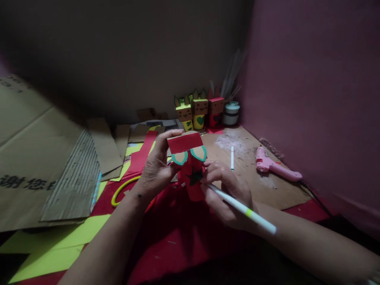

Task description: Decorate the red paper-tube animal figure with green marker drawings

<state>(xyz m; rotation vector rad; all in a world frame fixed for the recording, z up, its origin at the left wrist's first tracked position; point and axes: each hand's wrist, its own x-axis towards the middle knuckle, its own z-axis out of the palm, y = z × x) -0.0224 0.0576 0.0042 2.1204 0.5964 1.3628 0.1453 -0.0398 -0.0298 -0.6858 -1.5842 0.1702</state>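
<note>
My left hand (157,170) grips a red paper and cardboard figure (195,193) by its box-shaped head, holding it above the red tabletop. Two rounded, pointed cardboard ears edged in green (179,159) show on the near side of the head. On the figure's red body is a dark star (194,177). Held like a pen, a white marker (243,209) with a yellow-green band is in my right hand (227,194). Its tip points at the star, but my fingers hide whether it touches.
Three similar figures (199,111) stand at the back beside a lidded jar (231,113). A pink glue gun (267,163) and a white stick-like piece (232,158) lie on a cardboard sheet (249,186). Leftward are a yellow loop handle (115,196), red strips (139,158), cardboard (103,146) and yellow paper (59,253).
</note>
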